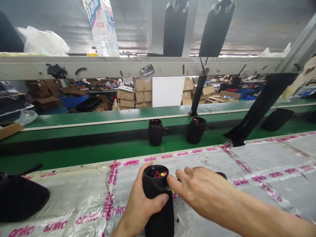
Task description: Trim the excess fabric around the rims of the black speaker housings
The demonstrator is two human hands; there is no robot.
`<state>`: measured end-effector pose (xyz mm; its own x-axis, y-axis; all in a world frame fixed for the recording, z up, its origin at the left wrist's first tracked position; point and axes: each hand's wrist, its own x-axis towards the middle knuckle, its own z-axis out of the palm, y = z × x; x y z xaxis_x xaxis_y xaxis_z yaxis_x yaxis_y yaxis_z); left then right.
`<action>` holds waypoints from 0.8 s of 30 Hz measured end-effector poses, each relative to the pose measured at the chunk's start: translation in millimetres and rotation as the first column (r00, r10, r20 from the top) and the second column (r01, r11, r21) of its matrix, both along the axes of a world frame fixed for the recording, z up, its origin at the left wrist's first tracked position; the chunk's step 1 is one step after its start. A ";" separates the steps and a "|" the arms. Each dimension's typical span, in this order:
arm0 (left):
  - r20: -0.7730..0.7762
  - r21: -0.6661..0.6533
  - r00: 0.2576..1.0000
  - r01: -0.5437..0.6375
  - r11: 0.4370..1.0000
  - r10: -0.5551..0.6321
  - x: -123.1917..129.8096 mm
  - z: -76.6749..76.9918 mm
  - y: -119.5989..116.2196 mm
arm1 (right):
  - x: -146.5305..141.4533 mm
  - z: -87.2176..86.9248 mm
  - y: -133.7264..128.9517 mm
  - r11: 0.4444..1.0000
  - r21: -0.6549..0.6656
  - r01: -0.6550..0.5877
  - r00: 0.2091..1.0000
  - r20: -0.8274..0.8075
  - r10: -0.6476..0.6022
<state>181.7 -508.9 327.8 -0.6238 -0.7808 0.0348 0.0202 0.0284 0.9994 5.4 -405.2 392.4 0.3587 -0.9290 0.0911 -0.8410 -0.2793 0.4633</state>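
my left hand (pixel 142 203) clamps the black canister (pixel 156 189); if my right hand (pixel 196 184), whose grip i can't tell, slips, red wires (pixel 157 173) could snag.

1 camera is being worn on the head, looking forward and down over the wearer's forearms. The left hand (pixel 140 202) and right hand (pixel 197 184) are showing close to it, low in frame. The workbench (pixel 81 187) is filling the foreground, seen obliquely from above; its far edge is slanting up toward the right. The green strip (pixel 133 151) is crossing at middle distance. Beyond, the view is taking in a rail (pixel 103 70), stacked boxes (pixel 143 90) farther off, and ceiling (pixel 138 19) at top.
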 end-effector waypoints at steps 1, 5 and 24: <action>0.003 -0.004 1.000 -0.004 1.000 0.004 -0.1 -0.2 0.3 | 0.6 -1.1 0.1 1.000 -0.009 0.012 1.000 0.004 -0.012; -0.056 0.004 0.998 0.021 1.000 -0.021 -0.9 -3.0 3.0 | -3.4 -9.9 3.5 0.992 -0.083 -0.098 0.994 0.042 0.102; -0.281 0.783 0.873 -0.033 0.621 0.400 7.3 -10.9 -20.6 | 45.9 -90.7 15.6 0.901 0.394 0.178 -0.375 0.874 -0.308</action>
<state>189.0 -529.4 317.0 -0.5019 -0.7579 -0.4167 0.5037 -0.6478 0.5715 51.3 -389.5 301.7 -0.3832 -0.9203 -0.0787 -0.1555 0.1483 -0.9766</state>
